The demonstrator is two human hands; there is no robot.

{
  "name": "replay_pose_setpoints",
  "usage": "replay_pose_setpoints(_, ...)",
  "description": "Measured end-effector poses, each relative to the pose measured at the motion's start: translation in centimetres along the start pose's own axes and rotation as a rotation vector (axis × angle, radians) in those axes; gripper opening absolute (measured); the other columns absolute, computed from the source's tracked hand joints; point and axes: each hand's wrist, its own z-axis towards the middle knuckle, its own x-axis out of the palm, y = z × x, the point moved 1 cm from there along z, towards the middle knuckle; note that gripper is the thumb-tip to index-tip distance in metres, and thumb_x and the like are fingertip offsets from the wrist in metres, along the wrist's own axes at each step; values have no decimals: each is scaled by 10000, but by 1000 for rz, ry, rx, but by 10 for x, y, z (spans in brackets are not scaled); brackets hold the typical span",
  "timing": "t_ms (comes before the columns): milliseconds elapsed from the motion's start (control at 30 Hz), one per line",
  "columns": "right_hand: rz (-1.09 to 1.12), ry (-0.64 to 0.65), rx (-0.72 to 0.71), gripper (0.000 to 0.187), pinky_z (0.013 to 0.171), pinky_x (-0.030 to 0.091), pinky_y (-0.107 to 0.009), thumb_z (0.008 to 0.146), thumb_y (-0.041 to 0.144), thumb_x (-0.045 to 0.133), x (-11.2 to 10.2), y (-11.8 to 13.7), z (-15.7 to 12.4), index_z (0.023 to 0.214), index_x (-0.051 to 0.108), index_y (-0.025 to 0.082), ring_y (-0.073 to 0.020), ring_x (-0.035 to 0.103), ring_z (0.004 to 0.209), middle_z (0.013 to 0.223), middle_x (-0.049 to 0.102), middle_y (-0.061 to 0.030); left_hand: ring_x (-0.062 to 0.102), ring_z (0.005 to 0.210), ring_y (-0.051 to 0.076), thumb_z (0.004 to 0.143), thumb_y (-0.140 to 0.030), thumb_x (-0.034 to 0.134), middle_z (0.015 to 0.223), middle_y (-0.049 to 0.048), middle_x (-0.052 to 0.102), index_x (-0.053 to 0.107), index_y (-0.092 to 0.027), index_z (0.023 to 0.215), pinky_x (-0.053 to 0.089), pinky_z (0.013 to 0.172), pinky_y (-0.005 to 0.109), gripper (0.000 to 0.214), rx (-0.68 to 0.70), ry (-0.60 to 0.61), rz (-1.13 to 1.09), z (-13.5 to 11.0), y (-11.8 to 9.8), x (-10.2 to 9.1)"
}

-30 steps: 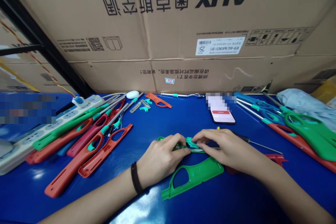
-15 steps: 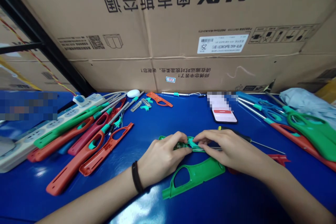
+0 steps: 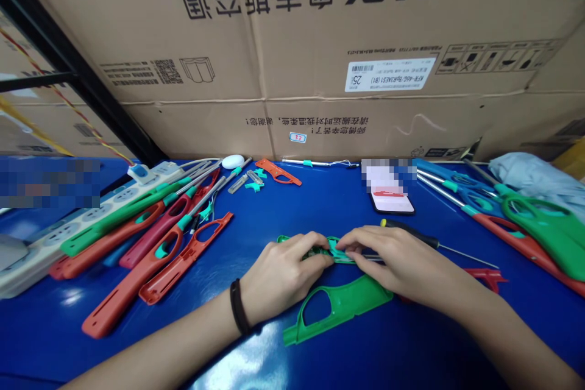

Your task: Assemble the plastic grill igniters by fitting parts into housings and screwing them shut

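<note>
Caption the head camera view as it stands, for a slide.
Left hand and right hand at an open green casing with a teal piece inside; a green half-shell lies nearer the camera.

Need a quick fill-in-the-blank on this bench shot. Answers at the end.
1. The person's left grip is on an open ____ plastic housing.
2. The thin dark wristband is on the person's ____ wrist.
3. Just beyond the right grip lies a metal-shafted ____ with a black-and-yellow handle.
4. The loose green plastic half-shell with an oval opening lies on the glossy ____ tabletop.

Missing words: green; left; screwdriver; blue.
</note>
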Motion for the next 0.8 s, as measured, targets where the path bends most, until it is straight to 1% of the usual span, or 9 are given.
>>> replay_pose_setpoints(133, -59, -26, -47, 201, 712, 466, -288, 878, 117, 507, -1, 4, -1, 1012, 623, 211, -173, 649, 838, 930, 694, -6, 658, 835, 160, 928, -194, 481, 1073, 44, 628, 648, -208, 987, 544, 600, 242, 177, -3, -7, 4, -1, 0, 0)
replay_pose_setpoints(300, -93, -48, -76, 213, 708, 482, -289, 855, 94, 527, 0, 9, -1, 1008, 636, 193, -177, 657, 819, 915, 700, -16, 655, 802, 162, 927, -195, 493, 985, 22, 668, 651, -204, 990, 559, 640, 266, 171, 12, -2, -30, 0, 1, 1)
replay_pose_setpoints(467, -133, -36, -55, 229, 683, 491, -312, 821, 122, 584, 3, 8, 0, 1025, 647, 205, -200, 659, 796, 892, 704, -14, 653, 825, 157, 931, -194, 487, 972, 27, 672, 656, -204, 1000, 560, 670, 256, 183, 1, 6, -44, 0, 2, 1)
replay_pose_setpoints(633, -128, -44, -53, 206, 675, 488, -301, 861, 127, 549, 1, 5, 0, 1010, 661, 216, -182, 656, 787, 894, 704, -6, 655, 866, 151, 938, -207, 475, 1068, 31, 644, 656, -220, 998, 560, 676, 244, 191, -11, 12, -27, 0, 1, 1)
replay_pose_setpoints(700, -131, -25, -55, 216, 664, 485, -296, 851, 124, 568, -1, 4, -1, 1009, 671, 228, -177, 651, 776, 872, 702, 0, 657, 883, 151, 937, -211, 475, 1094, 39, 624, 656, -220, 991, 561, 670, 235, 189, -21, 10, -18, 0, 0, 0)
replay_pose_setpoints(800, -145, -11, -71, 214, 644, 477, -284, 827, 103, 596, -4, 4, -1, 957, 699, 237, -175, 642, 762, 811, 693, 4, 656, 896, 145, 936, -208, 475, 1091, 43, 611, 658, -216, 973, 560, 669, 222, 187, -21, 3, -17, 0, -1, 0)
